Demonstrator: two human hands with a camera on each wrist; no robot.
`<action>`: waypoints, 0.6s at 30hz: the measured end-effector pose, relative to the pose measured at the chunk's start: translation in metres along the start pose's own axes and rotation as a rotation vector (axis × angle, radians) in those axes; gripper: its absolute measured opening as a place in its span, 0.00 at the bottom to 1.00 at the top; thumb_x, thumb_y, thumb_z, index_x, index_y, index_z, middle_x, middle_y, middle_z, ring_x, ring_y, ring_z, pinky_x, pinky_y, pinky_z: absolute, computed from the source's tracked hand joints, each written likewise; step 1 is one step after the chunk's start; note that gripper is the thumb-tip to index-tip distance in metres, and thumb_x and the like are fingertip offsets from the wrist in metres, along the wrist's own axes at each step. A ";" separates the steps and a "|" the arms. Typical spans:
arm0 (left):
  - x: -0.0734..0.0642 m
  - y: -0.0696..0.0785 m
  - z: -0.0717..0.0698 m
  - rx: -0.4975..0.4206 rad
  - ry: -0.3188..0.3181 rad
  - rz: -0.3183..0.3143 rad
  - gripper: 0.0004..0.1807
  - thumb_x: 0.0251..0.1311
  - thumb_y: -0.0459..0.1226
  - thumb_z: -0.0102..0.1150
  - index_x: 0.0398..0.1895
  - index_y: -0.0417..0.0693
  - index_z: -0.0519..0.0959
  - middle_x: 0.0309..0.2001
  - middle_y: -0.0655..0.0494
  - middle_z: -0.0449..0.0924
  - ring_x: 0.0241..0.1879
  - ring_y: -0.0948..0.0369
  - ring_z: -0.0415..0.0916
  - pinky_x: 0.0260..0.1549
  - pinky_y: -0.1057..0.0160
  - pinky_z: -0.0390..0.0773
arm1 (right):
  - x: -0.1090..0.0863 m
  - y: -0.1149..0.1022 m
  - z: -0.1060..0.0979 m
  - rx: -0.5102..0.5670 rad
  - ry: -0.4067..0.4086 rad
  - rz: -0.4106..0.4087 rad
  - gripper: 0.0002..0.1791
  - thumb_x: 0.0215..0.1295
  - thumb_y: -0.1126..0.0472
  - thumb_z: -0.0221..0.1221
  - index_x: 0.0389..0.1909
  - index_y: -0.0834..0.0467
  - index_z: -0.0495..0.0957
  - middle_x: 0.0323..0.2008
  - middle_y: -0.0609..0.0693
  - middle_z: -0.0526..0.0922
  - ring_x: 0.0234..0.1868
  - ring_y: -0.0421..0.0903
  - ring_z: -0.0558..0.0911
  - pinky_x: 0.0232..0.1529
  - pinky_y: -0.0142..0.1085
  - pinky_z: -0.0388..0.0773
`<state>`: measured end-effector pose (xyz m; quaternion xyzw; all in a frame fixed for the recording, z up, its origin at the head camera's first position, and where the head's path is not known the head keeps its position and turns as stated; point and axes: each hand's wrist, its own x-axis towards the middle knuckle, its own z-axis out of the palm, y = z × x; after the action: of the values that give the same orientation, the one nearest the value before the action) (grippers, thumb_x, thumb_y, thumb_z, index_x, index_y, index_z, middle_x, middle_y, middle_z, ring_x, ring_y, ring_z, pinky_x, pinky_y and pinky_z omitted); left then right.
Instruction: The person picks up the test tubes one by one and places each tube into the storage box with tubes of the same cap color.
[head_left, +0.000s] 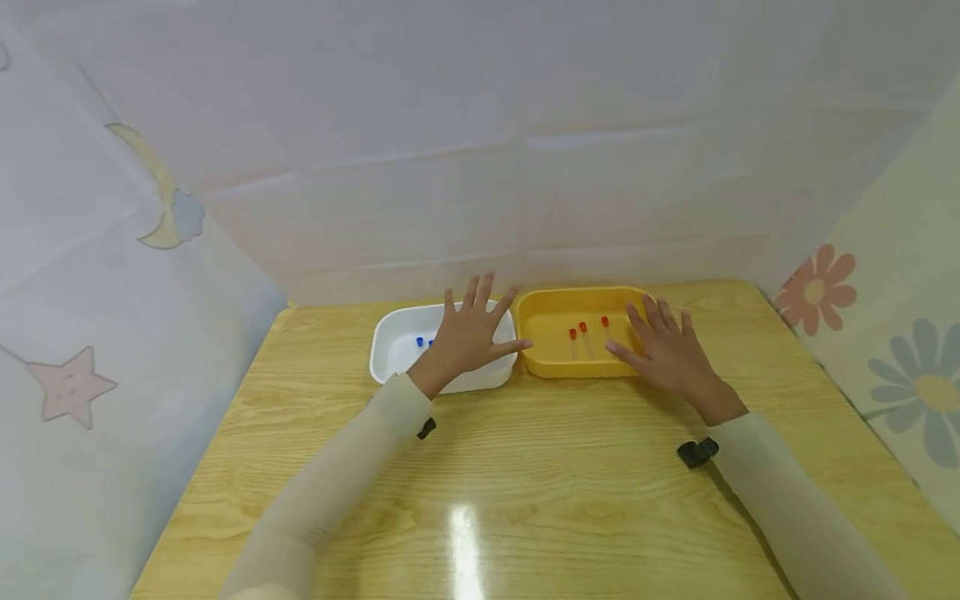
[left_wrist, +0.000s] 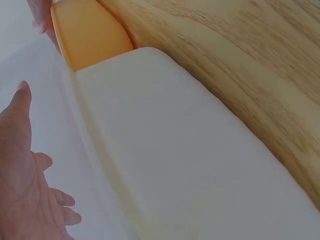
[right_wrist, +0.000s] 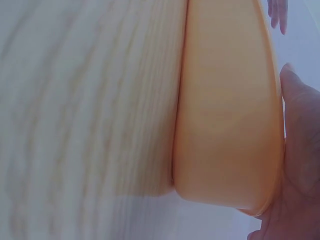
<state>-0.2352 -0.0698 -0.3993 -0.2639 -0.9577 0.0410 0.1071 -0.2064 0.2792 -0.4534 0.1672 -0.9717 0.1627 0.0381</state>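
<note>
My left hand [head_left: 470,335] is spread over the right part of a white tray [head_left: 386,354], fingers straight and holding nothing. Small blue-tipped pieces [head_left: 420,342] show in that tray, partly hidden behind the hand. Over the right end of a yellow tray [head_left: 547,302] is my right hand [head_left: 670,354], its fingers also straight and apart. Three thin pale sticks with red heads [head_left: 582,327] lie inside the yellow tray. In the left wrist view the left palm [left_wrist: 20,175] is beside the white tray's outer wall [left_wrist: 165,135]; in the right wrist view the right hand [right_wrist: 302,145] overlaps the yellow rim.
Both trays stand side by side at the far edge of a wood-grain table [head_left: 525,467]. A pale cloth backdrop [head_left: 480,200] rises behind them, with printed side panels left and right. Dark straps [head_left: 697,452] show at the wrists.
</note>
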 end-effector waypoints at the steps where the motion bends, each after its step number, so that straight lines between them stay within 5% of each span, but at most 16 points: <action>1: -0.001 -0.002 0.001 0.007 0.008 -0.003 0.55 0.59 0.79 0.38 0.83 0.69 0.37 0.81 0.39 0.40 0.79 0.41 0.42 0.66 0.24 0.47 | 0.000 0.000 0.000 -0.001 0.001 0.001 0.51 0.74 0.29 0.44 0.81 0.61 0.44 0.79 0.69 0.37 0.78 0.69 0.34 0.69 0.71 0.27; 10: -0.012 -0.017 0.001 -0.012 0.015 -0.071 0.58 0.57 0.79 0.41 0.84 0.62 0.44 0.81 0.40 0.29 0.80 0.42 0.34 0.65 0.22 0.38 | -0.004 0.005 -0.002 -0.054 0.026 0.002 0.51 0.73 0.28 0.45 0.82 0.57 0.44 0.80 0.67 0.34 0.78 0.71 0.36 0.69 0.73 0.29; 18: -0.020 -0.031 0.000 -0.011 0.043 -0.113 0.59 0.56 0.80 0.41 0.84 0.64 0.38 0.82 0.40 0.30 0.80 0.42 0.26 0.64 0.21 0.34 | 0.000 0.009 -0.014 -0.139 0.026 -0.004 0.51 0.73 0.29 0.43 0.82 0.57 0.42 0.79 0.69 0.34 0.75 0.78 0.40 0.66 0.76 0.31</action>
<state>-0.2341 -0.1069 -0.3987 -0.2109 -0.9687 0.0240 0.1285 -0.2094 0.2917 -0.4432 0.1640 -0.9797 0.0967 0.0628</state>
